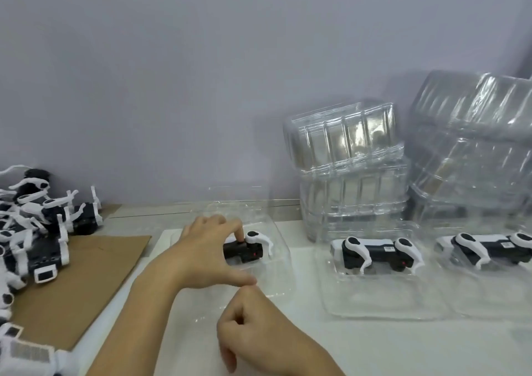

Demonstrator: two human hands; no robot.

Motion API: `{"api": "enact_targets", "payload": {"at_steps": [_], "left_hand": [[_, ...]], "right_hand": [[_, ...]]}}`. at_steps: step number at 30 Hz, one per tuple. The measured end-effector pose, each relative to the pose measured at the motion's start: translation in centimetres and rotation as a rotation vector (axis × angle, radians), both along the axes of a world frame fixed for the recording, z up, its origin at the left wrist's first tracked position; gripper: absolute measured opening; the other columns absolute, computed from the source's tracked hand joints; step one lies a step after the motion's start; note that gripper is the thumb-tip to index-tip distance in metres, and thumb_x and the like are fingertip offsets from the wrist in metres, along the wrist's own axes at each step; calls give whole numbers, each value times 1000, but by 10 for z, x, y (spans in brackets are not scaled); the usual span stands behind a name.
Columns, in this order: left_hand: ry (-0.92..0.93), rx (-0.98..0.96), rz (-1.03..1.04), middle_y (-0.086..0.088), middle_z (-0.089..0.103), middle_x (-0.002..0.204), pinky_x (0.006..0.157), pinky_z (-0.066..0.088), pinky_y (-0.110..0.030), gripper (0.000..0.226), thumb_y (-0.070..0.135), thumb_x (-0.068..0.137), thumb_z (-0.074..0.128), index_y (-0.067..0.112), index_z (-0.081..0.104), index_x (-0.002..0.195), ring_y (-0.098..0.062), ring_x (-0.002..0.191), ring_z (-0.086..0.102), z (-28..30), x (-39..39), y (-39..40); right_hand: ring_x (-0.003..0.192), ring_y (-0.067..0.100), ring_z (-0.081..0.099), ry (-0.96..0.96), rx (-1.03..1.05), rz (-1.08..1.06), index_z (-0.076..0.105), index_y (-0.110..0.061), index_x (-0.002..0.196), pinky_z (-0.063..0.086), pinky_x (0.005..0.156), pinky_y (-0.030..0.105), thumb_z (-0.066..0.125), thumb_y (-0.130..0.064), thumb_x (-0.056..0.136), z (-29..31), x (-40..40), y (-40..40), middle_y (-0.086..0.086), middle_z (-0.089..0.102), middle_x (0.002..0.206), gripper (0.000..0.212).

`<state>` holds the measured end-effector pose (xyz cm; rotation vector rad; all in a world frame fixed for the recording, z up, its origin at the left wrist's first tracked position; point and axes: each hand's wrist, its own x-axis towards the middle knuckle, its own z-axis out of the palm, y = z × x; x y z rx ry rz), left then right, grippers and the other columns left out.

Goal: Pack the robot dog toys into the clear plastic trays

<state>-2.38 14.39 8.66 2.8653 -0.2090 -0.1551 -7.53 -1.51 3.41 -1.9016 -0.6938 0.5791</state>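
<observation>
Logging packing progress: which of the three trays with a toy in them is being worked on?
The leftmost tray: the left hand presses its robot dog in. The middle tray and right tray lie untouched.

A plain wall (178, 82) in a pale grey-lilac tone is seen across the whole upper half of the view, unmarked and evenly lit, with soft shadows cast low on it toward the right. At its foot a white bench (388, 347) is met along a straight far edge. A narrow seam is seen in the bench top just before that edge. A sheet of brown cardboard (77, 286) is laid flat on the left part of the bench, one corner pointed toward the middle. The light is diffuse and cool; faint glare is spread over the bench near its right edge.
</observation>
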Motion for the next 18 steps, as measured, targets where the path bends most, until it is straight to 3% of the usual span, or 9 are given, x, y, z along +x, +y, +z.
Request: {"api": "enact_targets", "payload": {"at_steps": [2, 3, 4, 5, 6, 8, 10, 13, 18], "left_hand": [[102, 26, -21, 23, 37, 125, 99, 35, -35, 73, 68, 55, 76, 52, 36, 114, -15, 120, 30, -6, 7, -8], [133, 33, -32, 23, 35, 131, 102, 36, -37, 82, 68, 52, 76, 56, 31, 120, -16, 123, 30, -8, 11, -11], [150, 47, -45, 22, 32, 137, 106, 35, -39, 93, 70, 50, 76, 58, 26, 127, -18, 127, 29, -9, 14, -15], [162, 67, -57, 21, 28, 141, 108, 34, -41, 103, 72, 48, 76, 60, 19, 133, -19, 131, 26, -10, 18, -20], [174, 86, -68, 20, 24, 146, 111, 32, -42, 112, 74, 46, 75, 61, 13, 137, -21, 135, 23, -10, 22, -24], [189, 113, -106, 19, 17, 152, 114, 28, -44, 119, 76, 44, 75, 62, 6, 141, -22, 141, 17, -11, 27, -34], [187, 104, -146, 20, 14, 152, 115, 26, -46, 117, 77, 45, 74, 64, 7, 140, -22, 142, 13, -14, 29, -44], [150, 88, -187, 18, 18, 148, 116, 23, -45, 109, 75, 51, 75, 63, 12, 139, -20, 140, 13, -18, 27, -53], [132, 75, -199, 18, 14, 151, 115, 23, -45, 102, 74, 57, 74, 62, 14, 138, -20, 140, 8, -19, 25, -61]], "right_hand": [[64, 4, 55, 113, -131, 24, 60, -19, 53, 44, 70, 25, 45, -22, 68, 0, 1, 14, -5, 58, 58, 21], [80, 9, 56, 36, -292, 0, 60, -19, 67, 45, 78, 29, 50, -27, 69, -1, 11, 31, -2, 59, 73, 13], [98, 18, 53, -165, -643, -33, 60, -12, 88, 45, 86, 34, 62, -28, 71, 2, 31, 46, 6, 57, 91, 23], [115, 28, 46, -202, -1005, -71, 51, -2, 114, 46, 94, 38, 78, -25, 69, 16, 51, 52, 16, 50, 110, 57], [126, 39, 38, -98, -1225, -178, 36, 6, 131, 46, 99, 43, 91, -22, 62, 24, 67, 70, 26, 41, 122, 93], [132, 51, 27, -19, -1464, -433, 19, 6, 145, 44, 100, 55, 98, -23, 52, 39, 87, 100, 34, 30, 130, 125], [131, 57, 21, -26, -1572, -567, 17, 3, 147, 39, 96, 65, 99, -25, 50, 32, 84, 97, 38, 24, 132, 130], [123, 61, 21, -72, -1595, -688, 20, 4, 144, 37, 99, 64, 98, -23, 51, 23, 83, 89, 40, 24, 126, 125], [127, 61, 17, -46, -1650, -701, 24, 6, 142, 32, 92, 74, 96, -24, 56, 29, 78, 80, 44, 19, 128, 116]]}}
